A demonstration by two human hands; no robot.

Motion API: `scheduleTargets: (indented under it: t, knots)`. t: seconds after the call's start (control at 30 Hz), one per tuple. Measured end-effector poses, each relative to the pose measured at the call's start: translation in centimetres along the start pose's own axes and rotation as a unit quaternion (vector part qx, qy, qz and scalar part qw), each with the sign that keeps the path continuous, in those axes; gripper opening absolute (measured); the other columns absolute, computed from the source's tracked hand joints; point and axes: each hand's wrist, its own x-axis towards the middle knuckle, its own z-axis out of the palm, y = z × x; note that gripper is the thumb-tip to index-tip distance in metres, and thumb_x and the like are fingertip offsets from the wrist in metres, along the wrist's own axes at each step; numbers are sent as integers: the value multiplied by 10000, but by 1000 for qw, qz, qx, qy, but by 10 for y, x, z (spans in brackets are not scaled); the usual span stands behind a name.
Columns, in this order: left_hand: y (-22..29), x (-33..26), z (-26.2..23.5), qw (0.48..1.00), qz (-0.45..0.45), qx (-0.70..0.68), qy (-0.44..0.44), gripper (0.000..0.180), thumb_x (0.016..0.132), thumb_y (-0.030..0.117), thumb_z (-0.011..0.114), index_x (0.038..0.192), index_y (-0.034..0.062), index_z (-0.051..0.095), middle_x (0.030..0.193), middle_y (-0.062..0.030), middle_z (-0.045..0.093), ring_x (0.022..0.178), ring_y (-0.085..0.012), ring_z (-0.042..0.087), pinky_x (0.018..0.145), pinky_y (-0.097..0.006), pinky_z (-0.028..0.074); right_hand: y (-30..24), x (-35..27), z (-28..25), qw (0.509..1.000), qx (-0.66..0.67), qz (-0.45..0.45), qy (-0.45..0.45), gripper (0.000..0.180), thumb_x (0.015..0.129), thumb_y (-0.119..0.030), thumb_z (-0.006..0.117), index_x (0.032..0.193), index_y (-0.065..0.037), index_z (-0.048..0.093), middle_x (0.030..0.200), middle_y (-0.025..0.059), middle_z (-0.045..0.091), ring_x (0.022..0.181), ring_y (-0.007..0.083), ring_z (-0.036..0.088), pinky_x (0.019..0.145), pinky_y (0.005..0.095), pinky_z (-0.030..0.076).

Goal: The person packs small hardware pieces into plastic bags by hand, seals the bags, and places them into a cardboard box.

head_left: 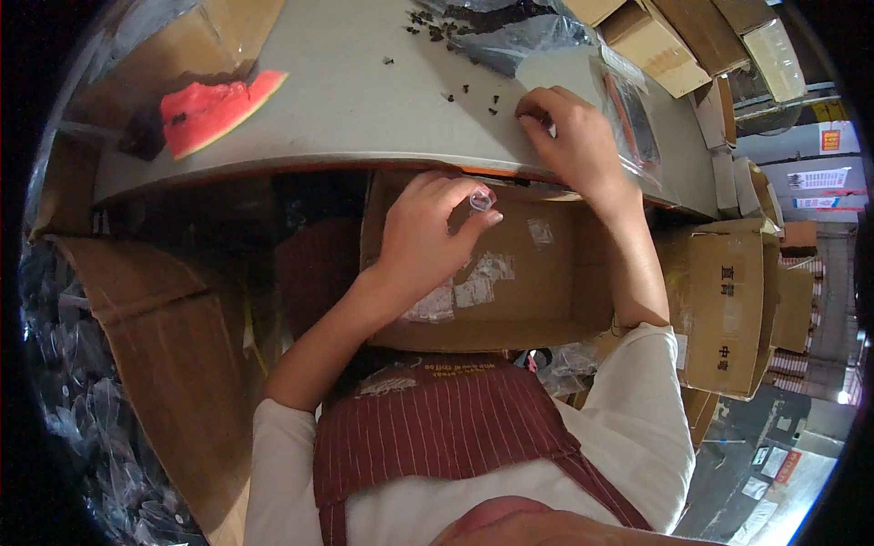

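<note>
My left hand [426, 232] is over an open cardboard box [583, 264] just below the table edge. Its thumb and fingers pinch a small clear plastic piece [482, 198], rounded in outline and too small to identify surely. My right hand [574, 136] is above the table's near right part, fingers curled together. What it holds, if anything, is hidden behind the fingers. Several tiny black parts [494, 100] lie on the table beside that hand. Inside the box are several small clear packets [478, 287], some bunched under my left hand and one off to the right [541, 232].
A large clear plastic bag [519, 36] of black parts lies on the grey table [346, 100], spilling some. A bitten watermelon slice [218, 111] sits at the left. A flat plastic-wrapped pack [631, 118] is right of my hand. Cardboard boxes [719, 309] flank the table.
</note>
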Motion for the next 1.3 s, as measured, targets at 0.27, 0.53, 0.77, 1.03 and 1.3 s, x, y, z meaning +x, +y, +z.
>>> scheduleTargets:
  t: [0.27,0.53,0.77,1.03,1.3]
  knots:
    - [-2,0,6,999,16,-39,21,212,830,227,763,947,58,711,941,-111,711,922,-324,640,826,-423,516,16,-1,0,1000,19,-17,-14,91,857,-51,625,946,-39,638,913,163,639,896,379,630,794,461,506]
    - [-6,-2,7,999,30,-15,12,242,826,204,786,999,48,718,980,-103,722,957,-283,661,850,-376,529,16,-9,10,985,-153,-62,41,196,826,25,561,1011,-38,569,985,147,596,954,372,584,846,453,500]
    - [-6,-6,9,1000,16,-13,14,232,825,205,786,995,63,718,975,-103,718,951,-286,660,840,-375,528,16,-12,9,988,-117,-71,70,190,818,31,571,986,-56,599,953,126,613,950,354,598,817,442,515]
    - [-9,-5,10,998,36,-12,41,256,819,200,793,1016,57,714,992,-106,716,959,-292,663,851,-382,528,-12,-24,-2,989,55,-114,78,219,807,77,614,992,-37,639,951,133,642,894,346,611,773,414,517]
    - [-13,-2,13,996,48,-13,69,291,799,219,786,1024,53,706,1001,-115,712,959,-324,652,856,-423,525,-49,-51,-2,975,189,-120,-3,292,803,61,690,1077,-20,631,937,110,673,863,320,650,741,403,529]
